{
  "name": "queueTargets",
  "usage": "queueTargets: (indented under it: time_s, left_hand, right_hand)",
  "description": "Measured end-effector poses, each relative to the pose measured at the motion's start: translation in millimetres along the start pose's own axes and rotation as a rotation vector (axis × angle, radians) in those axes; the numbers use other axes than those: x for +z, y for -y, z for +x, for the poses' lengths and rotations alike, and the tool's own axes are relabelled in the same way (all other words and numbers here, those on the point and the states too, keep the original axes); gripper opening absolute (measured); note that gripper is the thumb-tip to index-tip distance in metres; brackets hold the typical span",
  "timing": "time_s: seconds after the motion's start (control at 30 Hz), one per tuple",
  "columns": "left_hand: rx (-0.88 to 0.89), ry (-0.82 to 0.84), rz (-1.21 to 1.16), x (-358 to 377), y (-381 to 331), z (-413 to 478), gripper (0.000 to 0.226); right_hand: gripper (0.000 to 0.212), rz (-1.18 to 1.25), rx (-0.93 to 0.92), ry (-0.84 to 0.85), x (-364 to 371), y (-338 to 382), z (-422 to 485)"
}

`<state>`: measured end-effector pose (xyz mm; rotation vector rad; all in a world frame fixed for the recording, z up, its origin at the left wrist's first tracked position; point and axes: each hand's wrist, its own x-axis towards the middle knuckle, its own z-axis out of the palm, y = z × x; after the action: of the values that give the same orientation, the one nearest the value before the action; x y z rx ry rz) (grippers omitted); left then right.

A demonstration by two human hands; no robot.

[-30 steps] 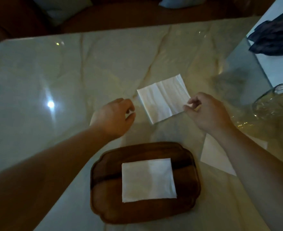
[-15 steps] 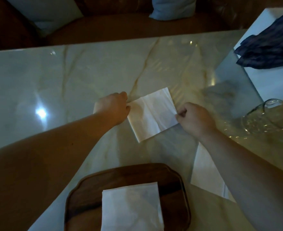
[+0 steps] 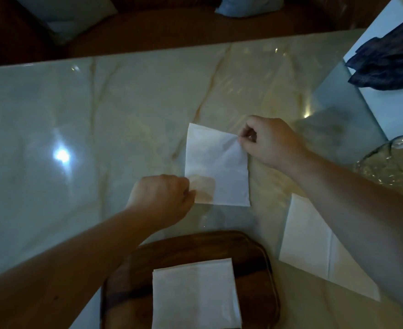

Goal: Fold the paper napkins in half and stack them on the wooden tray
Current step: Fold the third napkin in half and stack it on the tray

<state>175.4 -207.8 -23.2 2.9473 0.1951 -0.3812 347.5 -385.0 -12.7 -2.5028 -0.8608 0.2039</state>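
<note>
We see a big marble table (image 3: pixel 100 129) that fills most of the view, shiny, with a bright light spot on its left part. Near the bottom edge lies a dark wooden tray (image 3: pixel 188 248), and on it rests one folded napkin (image 3: pixel 195 295), flat and white. To the right of the tray, partly under our right forearm, another napkin (image 3: pixel 307 243) lies on the table, not on the tray. At the far right stand a glass jar (image 3: pixel 395 160) lying on its side and a dark blue cloth (image 3: pixel 390 62) on a white surface.

In the middle of the table, beyond the tray, is the napkin in work (image 3: pixel 217 167). Our left hand (image 3: pixel 162 198) is closed like a loose fist and its fingertips pinch the near left corner of this napkin. Our right hand (image 3: pixel 274 143) is also curled shut, and thumb and finger pinch the far right corner, where the paper makes small wrinkles. The napkin lies between both hands; we cannot tell whether it is fully flat on the marble or a little lifted.
</note>
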Motion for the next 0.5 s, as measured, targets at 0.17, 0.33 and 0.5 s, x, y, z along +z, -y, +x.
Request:
queueTargets:
  time_s: [0.17, 0.33, 0.5]
  left_hand:
    - [-0.067, -0.342, -0.246, -17, 15, 16, 0.026]
    - [0.048, -0.210, -0.182, -43, 19, 46, 0.071]
    - [0.187, -0.142, -0.036, -37, 11, 37, 0.020]
  right_hand:
    - [0.008, -0.016, -0.140, 0.048, -1, 12, -5]
    - [0.007, -0.036, -0.289, 0.066, -4, 22, -15]
    - [0.025, -0.029, -0.317, 0.026, -4, 26, -39]
